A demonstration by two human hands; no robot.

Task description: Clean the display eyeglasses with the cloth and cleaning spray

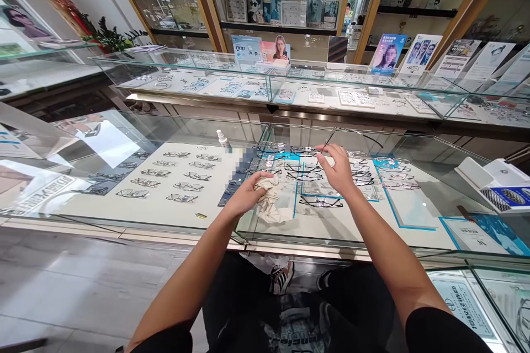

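Observation:
My left hand [247,194] is closed on a crumpled beige cloth [271,202] that rests on the glass top of the display counter [331,237]. My right hand [337,168] pinches a pair of thin-framed glasses [351,135] by one temple, holding them just above the counter with the arms spread. Under the glass lie rows of eyeglass frames [308,175] on white and blue trays.
A small white spray bottle [223,139] stands on the glass to the left. More frames [174,174] fill the left case. White boxes [494,179] sit at the right. A second glass counter [269,85] with brochures [387,54] runs behind, shelves beyond it.

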